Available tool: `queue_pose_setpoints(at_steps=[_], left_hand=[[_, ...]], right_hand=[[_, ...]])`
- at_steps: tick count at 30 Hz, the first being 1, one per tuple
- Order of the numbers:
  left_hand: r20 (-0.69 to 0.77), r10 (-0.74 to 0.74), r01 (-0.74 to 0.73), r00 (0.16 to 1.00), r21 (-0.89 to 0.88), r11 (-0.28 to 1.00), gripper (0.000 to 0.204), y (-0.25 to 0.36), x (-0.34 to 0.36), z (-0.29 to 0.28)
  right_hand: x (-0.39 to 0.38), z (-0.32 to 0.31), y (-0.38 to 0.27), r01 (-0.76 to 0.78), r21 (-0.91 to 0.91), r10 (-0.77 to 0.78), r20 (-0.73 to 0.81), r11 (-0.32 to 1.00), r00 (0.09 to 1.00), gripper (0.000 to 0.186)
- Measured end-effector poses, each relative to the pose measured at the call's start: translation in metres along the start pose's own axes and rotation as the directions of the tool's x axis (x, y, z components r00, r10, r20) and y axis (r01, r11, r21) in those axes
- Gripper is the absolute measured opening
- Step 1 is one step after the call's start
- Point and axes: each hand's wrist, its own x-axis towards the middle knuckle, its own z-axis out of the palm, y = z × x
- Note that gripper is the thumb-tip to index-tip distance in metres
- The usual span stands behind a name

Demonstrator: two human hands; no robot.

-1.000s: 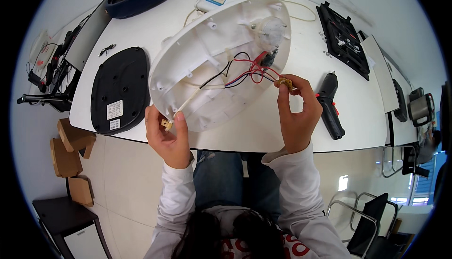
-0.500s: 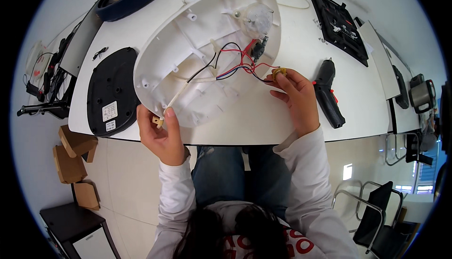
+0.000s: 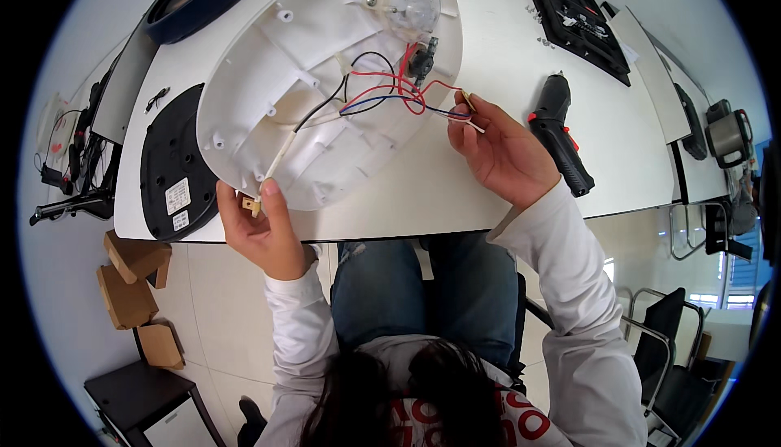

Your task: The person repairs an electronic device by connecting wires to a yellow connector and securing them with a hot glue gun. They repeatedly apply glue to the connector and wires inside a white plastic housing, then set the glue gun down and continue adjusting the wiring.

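At left, my left hand (image 3: 267, 233) is pinching a connector (image 3: 251, 203), my right hand (image 3: 506, 150) a yellowish part (image 3: 467, 102) (likely spreading wires (image 3: 409, 98)).

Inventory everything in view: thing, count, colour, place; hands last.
table: 1, white, centre
shell: 1, white, centre
wires: several, red, black, blue, white, across shell
connector: 1, yellowish, shell's near edge
small part: 1, brass-coloured, right of shell
base plate: 1, black, table left
driver: 1, black-red, table right
tool case: 1, black, far right
small hardware: several, silvery, beside case
round object: 1, navy, far left
boxes: 3, brown, floor left
cabinet: 1, black-white, lower left
chairs: 2+, black, right
left hand: 1, bare, at connector
right hand: 1, bare, at small part
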Motion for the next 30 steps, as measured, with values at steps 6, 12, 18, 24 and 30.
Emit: queue_pose_setpoints(at_steps=[6, 12, 18, 24, 30], left_hand=[[0.000, 0.009, -0.009, 1.000, -0.027, 1.000, 0.037, 0.002, 0.001, 0.001], [-0.001, 0.002, -0.002, 1.000, -0.018, 1.000, 0.036, 0.003, 0.000, 0.000], [0.025, 0.001, 0.000, 1.000, -0.027, 1.000, 0.036, 0.003, 0.001, -0.001], [0.017, 0.009, -0.009, 1.000, -0.019, 1.000, 0.035, 0.003, 0.001, 0.001], [0.024, -0.054, 0.055, 0.998, -0.039, 0.998, 0.036, -0.002, 0.000, -0.003]], right_hand=[[0.004, -0.011, 0.006, -0.030, 0.096, 0.027, 0.030, 0.995, 0.999, 0.020], [-0.004, -0.005, 0.009, -0.059, 0.126, 0.053, 0.056, 0.990, 0.997, 0.021], [-0.014, -0.015, 0.014, 0.072, 0.082, -0.079, 0.086, 0.994, 0.993, 0.024], [-0.011, -0.020, 0.021, 0.155, 0.070, -0.165, 0.170, 0.985, 0.972, 0.027], [-0.007, -0.008, 0.015, 0.402, -0.364, -0.309, 0.288, 0.840, 0.906, 0.024]])
